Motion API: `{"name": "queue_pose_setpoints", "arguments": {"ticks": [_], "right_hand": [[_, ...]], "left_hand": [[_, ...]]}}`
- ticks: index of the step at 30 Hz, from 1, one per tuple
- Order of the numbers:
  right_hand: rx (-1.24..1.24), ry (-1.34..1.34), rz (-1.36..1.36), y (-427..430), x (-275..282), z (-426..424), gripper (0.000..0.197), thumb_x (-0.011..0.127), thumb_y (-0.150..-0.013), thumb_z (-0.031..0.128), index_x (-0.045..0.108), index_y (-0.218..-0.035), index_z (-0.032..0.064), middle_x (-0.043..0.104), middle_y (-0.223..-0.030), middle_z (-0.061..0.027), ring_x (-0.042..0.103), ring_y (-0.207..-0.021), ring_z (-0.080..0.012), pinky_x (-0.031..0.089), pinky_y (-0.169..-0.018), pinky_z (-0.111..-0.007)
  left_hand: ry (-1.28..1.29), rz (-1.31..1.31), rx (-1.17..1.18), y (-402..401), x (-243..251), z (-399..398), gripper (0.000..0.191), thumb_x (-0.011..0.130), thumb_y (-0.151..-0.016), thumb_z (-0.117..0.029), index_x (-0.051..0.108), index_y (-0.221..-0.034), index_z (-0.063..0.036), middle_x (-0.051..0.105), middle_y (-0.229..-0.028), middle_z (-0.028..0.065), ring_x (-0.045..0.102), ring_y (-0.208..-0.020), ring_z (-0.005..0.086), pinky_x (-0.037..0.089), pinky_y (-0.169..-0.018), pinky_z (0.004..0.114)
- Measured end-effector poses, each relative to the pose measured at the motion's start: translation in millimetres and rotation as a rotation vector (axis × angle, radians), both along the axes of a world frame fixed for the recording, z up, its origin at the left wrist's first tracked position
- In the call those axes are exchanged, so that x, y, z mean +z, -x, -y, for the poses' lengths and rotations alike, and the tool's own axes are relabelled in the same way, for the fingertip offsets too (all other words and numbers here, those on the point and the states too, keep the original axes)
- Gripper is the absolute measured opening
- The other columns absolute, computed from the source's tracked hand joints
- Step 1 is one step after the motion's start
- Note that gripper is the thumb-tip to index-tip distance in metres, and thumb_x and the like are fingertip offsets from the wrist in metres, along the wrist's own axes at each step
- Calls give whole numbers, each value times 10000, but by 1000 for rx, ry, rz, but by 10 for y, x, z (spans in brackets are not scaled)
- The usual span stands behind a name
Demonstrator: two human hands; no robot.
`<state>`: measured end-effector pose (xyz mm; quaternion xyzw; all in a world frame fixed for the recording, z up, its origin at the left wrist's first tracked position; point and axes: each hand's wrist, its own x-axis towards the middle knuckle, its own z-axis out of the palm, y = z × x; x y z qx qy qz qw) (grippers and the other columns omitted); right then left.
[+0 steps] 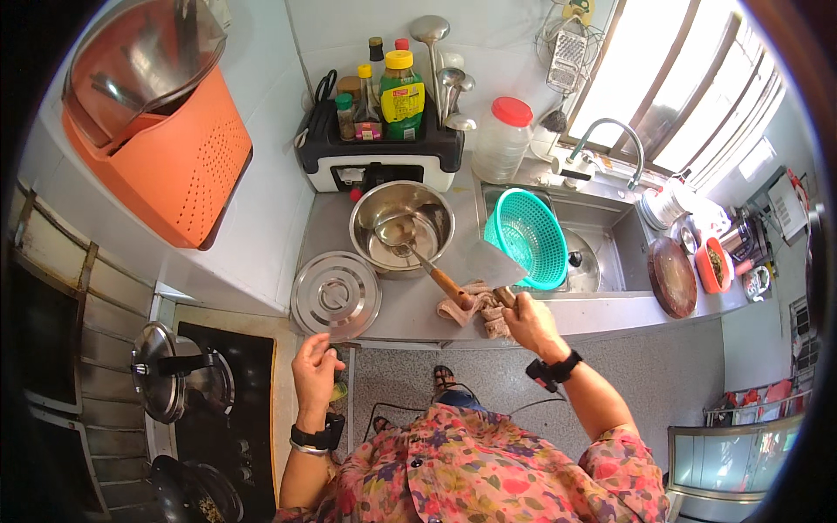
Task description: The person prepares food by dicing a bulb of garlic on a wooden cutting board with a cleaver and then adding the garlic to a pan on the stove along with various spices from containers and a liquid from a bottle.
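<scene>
My right hand (533, 327) grips the wooden handle of a cleaver (495, 263), its broad blade pointing away from me beside a green plastic colander (533, 238). Beneath the cleaver handle lies a crumpled brown cloth (465, 307). A ladle with a wooden handle (450, 286) rests in a steel pot (366, 242), its handle sticking out over the rim towards the cloth. My left hand (314, 372) holds nothing, fingers loosely bent, just in front of a round steel lid (320, 314) on the counter.
Behind the pot stands a black-and-white seasoning rack (386, 153) with bottles and ladles. A sink (592, 229) with a faucet (618, 124) and a round wooden chopping board (673, 278) are to the right. A pressure cooker (167, 372) sits on the stove at left.
</scene>
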<state>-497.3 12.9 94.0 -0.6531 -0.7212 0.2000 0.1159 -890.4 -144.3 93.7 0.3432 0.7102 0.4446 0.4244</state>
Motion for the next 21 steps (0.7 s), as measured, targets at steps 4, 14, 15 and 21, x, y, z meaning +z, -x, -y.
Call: {"name": "queue_pose_setpoints", "arguments": {"ticks": [4,14,15,21], "right_hand": [[181,-111,-14,-203,748,-317,256,667,-873,245,622,-940,2,667,-839,-263,655,-835,-467,520,-738,-537],[818,-459,-103,890,2535,-1467,217,662,-777,146,651,-881,-44,638,-801,-271,619,-777,-477,508,-695,-522],[811,-454,-92,1129,2610,-1611,210,643,-777,156,646,-824,-49,638,-774,-279,614,-741,-486,508,-670,-521],[828,-533,68,2508,2738,-2434,255,666,-777,193,705,-843,-50,697,-856,-276,684,-884,-452,548,-798,-523]], "left_hand": [[-283,-187,152,-92,-50,49,664,690,-858,7,453,-1477,36,529,-1461,226,445,-1425,307,312,-1189,417],[-245,-26,314,-156,-86,-33,490,707,-891,-28,561,-1355,27,612,-1339,192,569,-1292,272,437,-1112,400],[-262,-2,307,-156,-89,-44,485,707,-890,-20,563,-1351,26,621,-1322,184,581,-1272,264,447,-1101,392],[-283,69,257,73,-76,-56,443,698,-895,17,573,-1319,36,654,-1236,161,630,-1180,228,490,-1049,359]]}}
